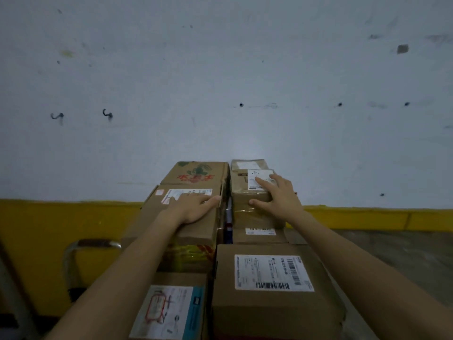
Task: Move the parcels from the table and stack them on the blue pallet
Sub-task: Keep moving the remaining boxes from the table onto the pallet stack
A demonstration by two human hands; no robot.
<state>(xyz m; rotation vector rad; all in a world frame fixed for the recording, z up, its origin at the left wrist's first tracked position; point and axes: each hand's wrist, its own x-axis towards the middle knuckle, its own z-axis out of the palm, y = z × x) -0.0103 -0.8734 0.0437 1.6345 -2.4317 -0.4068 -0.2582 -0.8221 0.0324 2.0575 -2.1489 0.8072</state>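
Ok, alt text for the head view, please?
A person's bare left grip rests flat on a long brown cardboard parcel and the right grip on a smaller taped brown cardboard box, stacked before a pale wall.

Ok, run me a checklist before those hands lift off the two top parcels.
1. Left hand rests flat on the labelled carton, fingers straight: ok.
2. Right hand presses on the small taped box, fingers spread over its label: ok.
3. Small taped box seated squarely on the barcode-labelled box beneath it: cannot tell, the seam is partly covered.
4. The two columns sit flush: not ok, a dark gap runs between them.
5. Blue pallet under the stack: cannot tell, the parcels hide it.
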